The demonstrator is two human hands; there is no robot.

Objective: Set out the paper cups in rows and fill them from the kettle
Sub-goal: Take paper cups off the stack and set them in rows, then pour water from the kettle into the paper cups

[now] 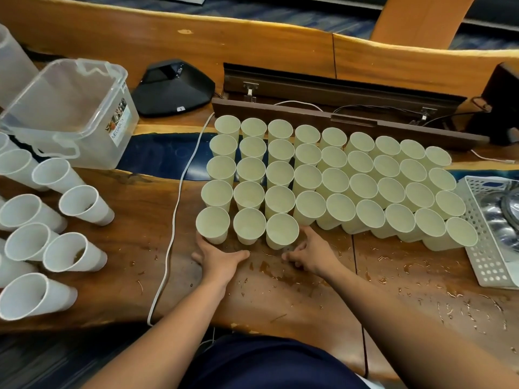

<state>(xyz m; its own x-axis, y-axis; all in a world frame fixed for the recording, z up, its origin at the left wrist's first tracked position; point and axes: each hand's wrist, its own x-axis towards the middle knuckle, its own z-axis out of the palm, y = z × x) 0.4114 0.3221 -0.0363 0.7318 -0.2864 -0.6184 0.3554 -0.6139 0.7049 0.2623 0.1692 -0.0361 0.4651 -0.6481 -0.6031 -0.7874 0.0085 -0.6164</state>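
We rest our open left hand (pixel 222 261) and loosely curled, empty right hand (pixel 310 258) beside light, crushable paper cups (pixel 282 230), best held gently around their sides.

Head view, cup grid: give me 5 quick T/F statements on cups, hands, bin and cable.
1. The cream paper cups stand upright in rows, rims up. True.
2. The left hand holds a kettle. False: it lies on the table at the base of the near-left cup, with no kettle in it.
3. The right hand sits by the third cup of the near row. True.
4. The clear plastic bin is right of the grid. False: it is far left; a white perforated basket is at right.
5. A white cable runs across the grid. False: it passes left of the grid.
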